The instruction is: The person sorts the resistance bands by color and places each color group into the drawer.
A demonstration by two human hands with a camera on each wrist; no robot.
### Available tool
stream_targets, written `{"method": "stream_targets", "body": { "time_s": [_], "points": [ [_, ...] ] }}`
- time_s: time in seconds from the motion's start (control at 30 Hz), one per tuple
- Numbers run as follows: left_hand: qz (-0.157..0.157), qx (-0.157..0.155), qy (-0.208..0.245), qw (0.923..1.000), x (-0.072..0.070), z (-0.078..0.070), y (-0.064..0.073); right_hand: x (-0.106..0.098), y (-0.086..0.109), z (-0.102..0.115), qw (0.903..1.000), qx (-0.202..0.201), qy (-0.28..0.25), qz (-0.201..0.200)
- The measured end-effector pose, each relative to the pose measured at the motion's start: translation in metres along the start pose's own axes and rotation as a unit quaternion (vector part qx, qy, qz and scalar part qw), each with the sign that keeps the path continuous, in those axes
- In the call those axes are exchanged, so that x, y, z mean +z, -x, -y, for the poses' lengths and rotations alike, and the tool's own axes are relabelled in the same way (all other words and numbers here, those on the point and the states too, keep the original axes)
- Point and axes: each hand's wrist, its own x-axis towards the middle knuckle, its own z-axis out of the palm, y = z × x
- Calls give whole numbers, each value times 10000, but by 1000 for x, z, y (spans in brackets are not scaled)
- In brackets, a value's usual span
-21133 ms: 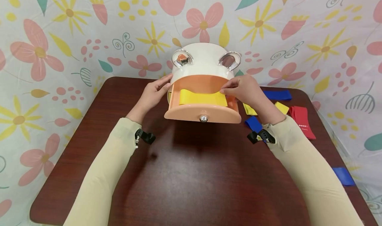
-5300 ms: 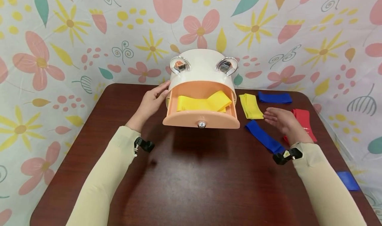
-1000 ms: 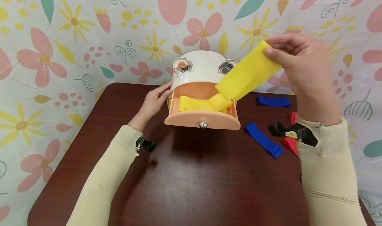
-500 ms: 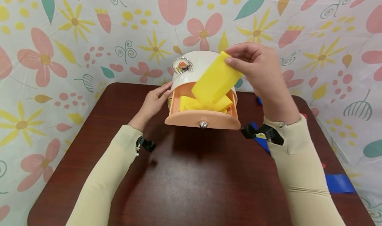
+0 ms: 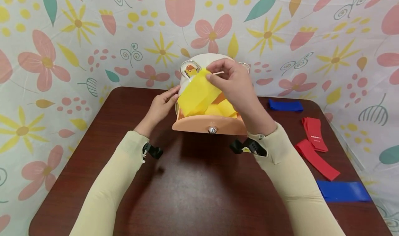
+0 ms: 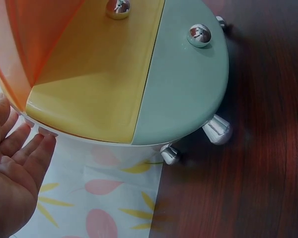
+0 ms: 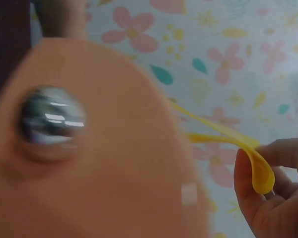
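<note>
My right hand [image 5: 232,82] pinches one end of a yellow resistance band [image 5: 197,94], a flat elastic loop whose lower end hangs over the left part of a pulled-out orange drawer [image 5: 187,124]. Inside that drawer lies more yellow band [image 5: 227,108]. The drawer belongs to a round white cabinet [image 5: 205,59] with silver ring-shaped ears, partly hidden behind my right hand. Against the cabinet's left side rest the extended fingers of my left hand [image 5: 159,108]. In the left wrist view, yellow [image 6: 99,74] and green [image 6: 184,84] drawer fronts show below the orange one.
Right of the cabinet, a blue band [image 5: 285,105] lies near the table's back edge. Two red bands [image 5: 318,160] and another blue band [image 5: 344,191] lie along the right edge. A flower-patterned cloth [image 5: 124,21] hangs close behind the table [image 5: 187,194].
Since 5.3 s ago my right hand has picked up the yellow band from the table. Over the last second it carried it left and down to the drawer. My left hand stays put.
</note>
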Motion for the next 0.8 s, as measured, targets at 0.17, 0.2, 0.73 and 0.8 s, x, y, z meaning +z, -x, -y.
{"method": "stream_targets", "body": {
  "time_s": [0.17, 0.2, 0.73, 0.8],
  "points": [
    [12, -1, -1, 10000, 0, -1, 0, -2, 1, -26, 9973, 637, 353, 4],
    [9, 0, 9, 10000, 0, -1, 0, -4, 1, -31, 9965, 692, 464, 31],
    [4, -35, -22, 10000, 0, 1, -1, -22, 0, -77, 9880, 111, 1540, 58],
    [-11, -41, -30, 10000, 0, 2, -1, -22, 1, -81, 9877, 34, 1559, -60]
  ]
}}
